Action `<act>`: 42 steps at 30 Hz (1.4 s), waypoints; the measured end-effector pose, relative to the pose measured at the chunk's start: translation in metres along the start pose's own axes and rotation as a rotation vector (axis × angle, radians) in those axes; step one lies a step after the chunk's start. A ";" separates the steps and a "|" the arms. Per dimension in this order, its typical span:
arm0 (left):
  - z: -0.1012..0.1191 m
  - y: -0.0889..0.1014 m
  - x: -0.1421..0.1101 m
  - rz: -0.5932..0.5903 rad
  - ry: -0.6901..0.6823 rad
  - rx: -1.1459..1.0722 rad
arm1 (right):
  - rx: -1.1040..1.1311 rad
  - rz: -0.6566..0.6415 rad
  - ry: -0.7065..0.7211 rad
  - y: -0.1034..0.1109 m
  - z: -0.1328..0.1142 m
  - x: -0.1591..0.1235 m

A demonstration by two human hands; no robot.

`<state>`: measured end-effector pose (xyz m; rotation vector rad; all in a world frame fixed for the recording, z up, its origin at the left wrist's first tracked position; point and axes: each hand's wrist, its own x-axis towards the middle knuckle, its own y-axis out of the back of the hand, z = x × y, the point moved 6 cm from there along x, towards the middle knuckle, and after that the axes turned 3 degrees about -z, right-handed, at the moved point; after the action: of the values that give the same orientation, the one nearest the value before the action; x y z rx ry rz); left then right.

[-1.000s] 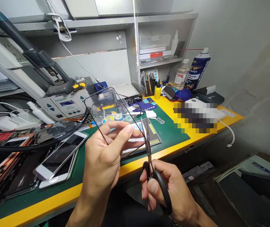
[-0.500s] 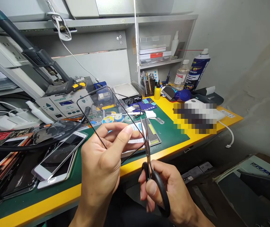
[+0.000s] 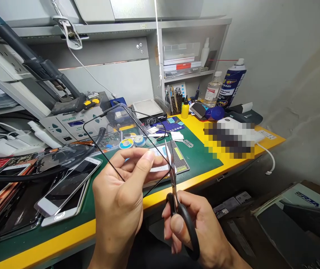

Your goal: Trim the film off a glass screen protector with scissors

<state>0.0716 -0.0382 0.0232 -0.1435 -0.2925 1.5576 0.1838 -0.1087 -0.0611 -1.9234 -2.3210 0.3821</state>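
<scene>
A thin black rectangular frame (image 3: 101,151), like a phone bezel, is held up in front of the bench. My left hand (image 3: 122,192) pinches it between thumb and fingers, which hide part of its near side. In my right hand (image 3: 205,220) is a pair of scissors (image 3: 190,229) with black handles, pointing away from me. Their blades are slightly apart, at the frame's right corner; whether they touch it I cannot tell. Behind the left fingers lie a white sheet and a perforated metal plate (image 3: 181,155) on the green mat (image 3: 202,158).
White phones (image 3: 71,186) and loose phone parts crowd the left. A soldering station (image 3: 74,127) stands behind them. Solder reels (image 3: 126,143), a yellow bottle (image 3: 185,110), a clear bottle (image 3: 212,89) and a spray can (image 3: 231,84) stand farther back. The yellow table edge (image 3: 199,183) runs before me.
The whole view has shifted slightly. The far left corner of the black frame has swung a little left and down. Both hands keep their grips, with the scissors still at the frame's right corner.
</scene>
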 end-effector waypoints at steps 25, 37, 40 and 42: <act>0.002 -0.001 0.004 0.011 0.026 0.014 | -0.071 0.018 0.040 0.005 0.001 0.004; 0.000 0.001 0.007 -0.035 0.043 0.078 | -0.069 0.016 0.004 0.011 0.001 0.002; 0.001 0.000 0.009 -0.053 0.054 0.100 | -0.090 0.006 -0.003 0.013 0.000 0.001; 0.002 0.000 0.010 -0.063 0.073 0.112 | -0.096 0.003 -0.014 0.015 0.001 0.001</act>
<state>0.0713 -0.0287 0.0262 -0.1024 -0.1504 1.4986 0.1975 -0.1053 -0.0655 -1.9732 -2.3869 0.2902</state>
